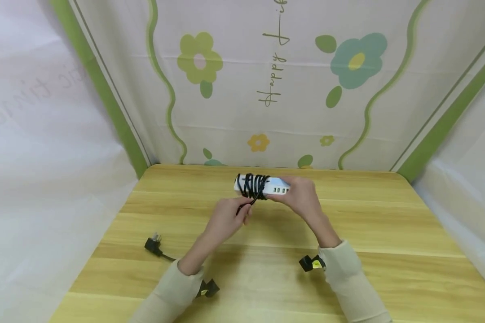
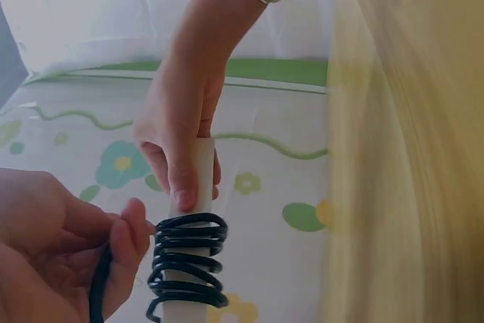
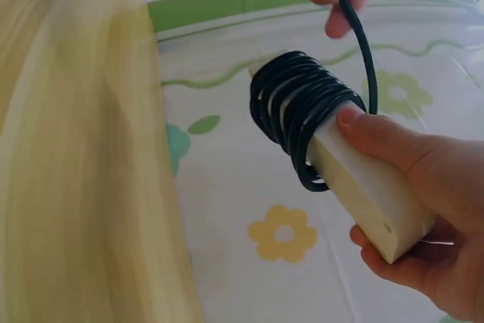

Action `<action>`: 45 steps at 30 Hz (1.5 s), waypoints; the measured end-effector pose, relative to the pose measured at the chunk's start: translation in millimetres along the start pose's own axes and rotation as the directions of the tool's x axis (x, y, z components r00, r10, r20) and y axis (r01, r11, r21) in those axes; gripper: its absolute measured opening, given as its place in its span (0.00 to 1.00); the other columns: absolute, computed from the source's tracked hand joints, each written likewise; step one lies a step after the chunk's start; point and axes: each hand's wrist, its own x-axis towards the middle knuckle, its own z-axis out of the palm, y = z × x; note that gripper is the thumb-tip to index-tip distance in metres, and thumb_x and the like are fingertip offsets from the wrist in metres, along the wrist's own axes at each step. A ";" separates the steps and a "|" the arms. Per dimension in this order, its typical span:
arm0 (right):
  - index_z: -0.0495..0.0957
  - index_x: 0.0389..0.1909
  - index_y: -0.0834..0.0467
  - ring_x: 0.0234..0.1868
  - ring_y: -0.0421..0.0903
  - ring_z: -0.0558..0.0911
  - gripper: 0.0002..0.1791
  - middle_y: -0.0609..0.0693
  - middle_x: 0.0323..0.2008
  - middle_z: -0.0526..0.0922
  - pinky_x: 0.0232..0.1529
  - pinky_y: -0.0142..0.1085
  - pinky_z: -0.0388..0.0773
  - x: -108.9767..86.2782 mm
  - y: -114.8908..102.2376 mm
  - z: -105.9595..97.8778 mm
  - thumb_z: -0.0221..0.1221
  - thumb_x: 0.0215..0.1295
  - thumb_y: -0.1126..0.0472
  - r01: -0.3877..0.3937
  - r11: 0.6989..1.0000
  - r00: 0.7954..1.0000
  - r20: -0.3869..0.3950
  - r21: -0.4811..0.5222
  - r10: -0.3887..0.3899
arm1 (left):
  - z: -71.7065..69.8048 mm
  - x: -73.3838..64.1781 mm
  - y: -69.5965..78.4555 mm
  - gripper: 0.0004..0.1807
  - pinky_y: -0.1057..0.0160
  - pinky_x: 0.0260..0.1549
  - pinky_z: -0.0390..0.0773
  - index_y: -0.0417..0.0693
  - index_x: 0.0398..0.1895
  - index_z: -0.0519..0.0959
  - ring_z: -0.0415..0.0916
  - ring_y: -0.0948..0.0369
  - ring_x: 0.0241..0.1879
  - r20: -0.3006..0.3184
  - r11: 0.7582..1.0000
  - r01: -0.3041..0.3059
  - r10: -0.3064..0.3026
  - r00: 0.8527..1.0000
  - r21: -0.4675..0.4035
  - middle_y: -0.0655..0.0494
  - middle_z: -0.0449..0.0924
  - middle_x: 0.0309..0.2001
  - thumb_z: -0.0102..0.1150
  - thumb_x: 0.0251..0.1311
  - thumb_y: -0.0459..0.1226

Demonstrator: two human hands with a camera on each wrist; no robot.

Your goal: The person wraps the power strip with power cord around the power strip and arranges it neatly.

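Observation:
A white power strip (image 1: 274, 188) with a row of USB ports is held up over the table by my right hand (image 1: 303, 197), which grips its right end. Several turns of black cord (image 1: 255, 186) wrap around the other part of the strip. My left hand (image 1: 226, 217) pinches the loose run of cord just below the coils. In the right wrist view, the cord (image 3: 361, 43) runs from the coils up to the left fingers. The cord's black plug (image 1: 152, 245), prongs outward, is at the left, with its lead passing behind the left forearm.
The wooden table (image 1: 388, 215) spans the area below the hands. A printed flower curtain (image 1: 234, 112) stands along its back edge, with white sheets at both sides. Black wrist cameras (image 1: 210, 288) are strapped under both sleeves.

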 end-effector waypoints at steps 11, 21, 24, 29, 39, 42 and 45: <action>0.86 0.47 0.61 0.26 0.49 0.81 0.32 0.60 0.37 0.89 0.25 0.35 0.74 4.5 18.6 -9.8 0.78 0.45 0.44 -0.140 0.978 0.985 -0.075 0.153 0.153 | 28.7 -2.2 -7.7 0.17 0.73 0.14 0.62 0.34 0.60 0.77 0.67 0.68 0.15 0.182 0.957 0.059 -0.007 0.983 -0.284 0.53 0.79 0.26 0.43 0.76 0.30; 0.84 0.53 0.60 0.38 0.49 0.81 0.35 0.60 0.48 0.86 0.33 0.35 0.78 7.4 31.2 -16.5 0.73 0.51 0.39 -0.389 0.821 0.920 0.140 0.418 0.365 | 41.0 5.7 -42.5 0.23 0.68 0.28 0.64 0.32 0.45 0.76 0.60 0.64 0.23 0.294 0.867 0.040 0.125 0.948 -0.497 0.56 0.64 0.23 0.31 0.81 0.39; 0.82 0.54 0.66 0.36 0.44 0.83 0.31 0.58 0.44 0.86 0.35 0.34 0.81 9.5 33.5 -15.1 0.70 0.59 0.47 -0.435 0.702 0.899 0.233 0.564 0.370 | 38.7 6.6 -45.2 0.23 0.63 0.32 0.63 0.30 0.47 0.75 0.59 0.59 0.26 0.310 0.822 0.047 0.160 0.937 -0.568 0.55 0.62 0.25 0.30 0.81 0.39; 0.73 0.58 0.77 0.37 0.43 0.87 0.24 0.52 0.39 0.85 0.42 0.34 0.85 9.2 30.7 -12.8 0.61 0.70 0.62 -0.482 0.367 0.876 0.428 0.796 0.222 | 35.6 8.3 -43.4 0.20 0.65 0.32 0.62 0.31 0.41 0.74 0.58 0.59 0.26 0.287 0.806 0.055 0.146 0.947 -0.590 0.54 0.60 0.24 0.34 0.80 0.37; 0.72 0.61 0.74 0.41 0.47 0.87 0.23 0.55 0.45 0.79 0.46 0.36 0.84 5.5 20.5 -7.9 0.56 0.74 0.61 -0.520 0.208 0.854 0.509 0.829 0.105 | 24.8 6.6 -41.0 0.16 0.69 0.25 0.61 0.39 0.35 0.76 0.57 0.65 0.20 0.251 0.866 0.033 0.108 0.962 -0.498 0.56 0.60 0.19 0.41 0.78 0.36; 0.62 0.64 0.81 0.40 0.46 0.87 0.30 0.55 0.45 0.78 0.46 0.34 0.84 6.1 23.2 -6.9 0.55 0.74 0.61 -0.527 0.233 0.850 0.511 0.818 0.129 | 25.9 5.2 -39.1 0.17 0.70 0.22 0.60 0.37 0.34 0.77 0.56 0.65 0.18 0.266 0.882 0.021 0.120 0.956 -0.471 0.57 0.60 0.18 0.42 0.78 0.36; 0.69 0.62 0.77 0.40 0.47 0.86 0.26 0.55 0.45 0.78 0.46 0.35 0.84 6.8 24.9 -6.3 0.56 0.74 0.61 -0.529 0.223 0.849 0.512 0.819 0.132 | 27.5 5.5 -40.5 0.18 0.69 0.21 0.59 0.34 0.35 0.77 0.55 0.65 0.18 0.260 0.895 0.023 0.105 0.960 -0.446 0.57 0.60 0.18 0.42 0.78 0.37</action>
